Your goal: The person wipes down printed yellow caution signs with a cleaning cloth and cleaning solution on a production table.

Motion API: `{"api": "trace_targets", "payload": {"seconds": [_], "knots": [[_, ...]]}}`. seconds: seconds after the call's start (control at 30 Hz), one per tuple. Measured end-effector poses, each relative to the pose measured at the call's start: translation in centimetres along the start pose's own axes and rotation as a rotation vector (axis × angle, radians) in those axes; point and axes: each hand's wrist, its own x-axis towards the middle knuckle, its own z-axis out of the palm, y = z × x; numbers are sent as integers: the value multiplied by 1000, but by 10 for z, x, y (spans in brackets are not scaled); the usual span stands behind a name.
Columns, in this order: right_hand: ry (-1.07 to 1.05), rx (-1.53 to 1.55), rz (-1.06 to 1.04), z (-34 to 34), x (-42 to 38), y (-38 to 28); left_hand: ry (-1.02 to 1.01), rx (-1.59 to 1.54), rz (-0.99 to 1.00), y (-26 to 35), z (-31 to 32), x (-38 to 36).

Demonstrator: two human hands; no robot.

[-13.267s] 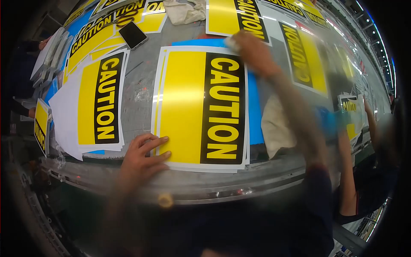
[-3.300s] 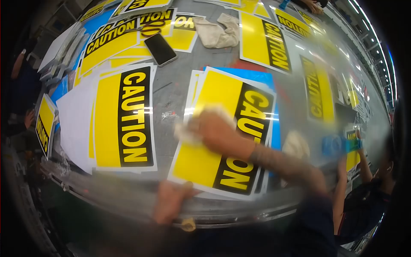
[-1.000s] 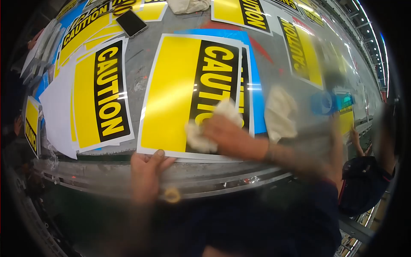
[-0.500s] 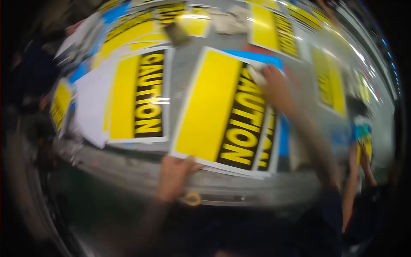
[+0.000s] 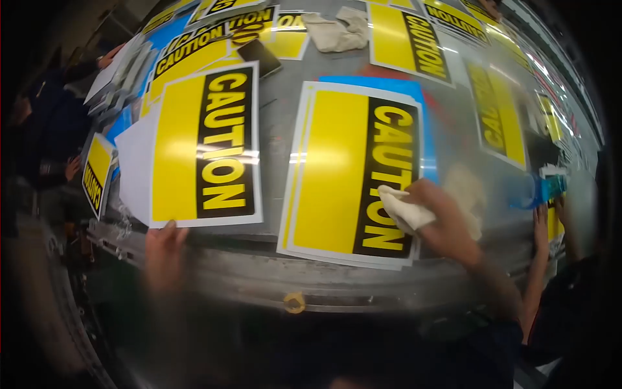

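My left hand [image 5: 167, 253] grips the near edge of a yellow and black caution sign [image 5: 175, 146], its thumb on top. That sign lies over a left-hand pile with white sheets [image 5: 135, 155] showing beside it. My right hand [image 5: 444, 220] is closed around a crumpled white cloth [image 5: 405, 211]. The cloth rests on the lower right part of another caution sign [image 5: 330, 175], over the black lettered band. More signs show under its left edge, and blue sheets [image 5: 427, 129] stick out behind and to the right.
A dark block [image 5: 260, 57] and a pale glove or cloth [image 5: 337, 31] lie farther back among more signs [image 5: 411, 42]. On the right, a co-worker's hands [image 5: 541, 223] are near a blue object [image 5: 551, 187]. Another person [image 5: 58, 117] stands at left. The metal table edge [image 5: 259, 275] runs in front.
My left hand has carried a caution sign from the right pile to the left pile. My right hand, with the cloth, has come nearer, down the right pile's lettered side.
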Motion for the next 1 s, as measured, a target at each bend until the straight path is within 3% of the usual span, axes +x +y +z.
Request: {"api": "trace_targets", "payload": {"seconds": [0.1, 0.2, 0.23, 0.33, 0.37, 0.43, 0.5, 0.57, 0.6, 0.67, 0.7, 0.77, 0.8, 0.83, 0.87, 0.93, 1.0], "knots": [[33, -9, -52, -12, -6, 14, 110, 256, -52, -22, -36, 25], [41, -207, -90, -27, -11, 13, 15, 824, -326, 15, -37, 13], [18, -253, -88, -32, -13, 14, 121, 930, -215, 20, -26, 2], [25, -327, -106, -23, -12, 8, 174, 981, -8, 19, 21, -32], [-1, -323, -133, -9, -10, 9, 48, 912, 45, 8, 53, -46], [-201, -265, -296, 22, -3, -10, -292, 946, 407, -21, 123, -68], [-319, -290, -608, 64, 5, -9, -386, 1204, 484, -44, 168, -75], [-270, -342, -623, 71, 32, 15, -345, 1169, 426, -50, 172, -71], [-186, -417, -449, 55, 65, 33, -346, 1158, 389, -51, 172, -71], [205, -509, -410, 3, 125, 85, -332, 1162, 380, -50, 174, -74], [199, -364, -210, -19, 141, 78, -315, 1152, 405, -52, 174, -74], [164, -474, -35, -31, 139, 91, -281, 1121, 400, -53, 175, -79], [190, -468, -281, -3, 121, 114, -255, 1093, 371, -53, 176, -81], [40, -483, -351, 23, 94, 107, -243, 1068, 395, -60, 173, -80], [-14, -469, -351, 24, 79, 106, -222, 1029, 295, -64, 175, -84], [-98, -413, -369, 25, 60, 87, -237, 1029, 300, -61, 177, -88], [-183, -318, -403, 38, 54, 70, -285, 1030, 413, -57, 175, -89]]}}
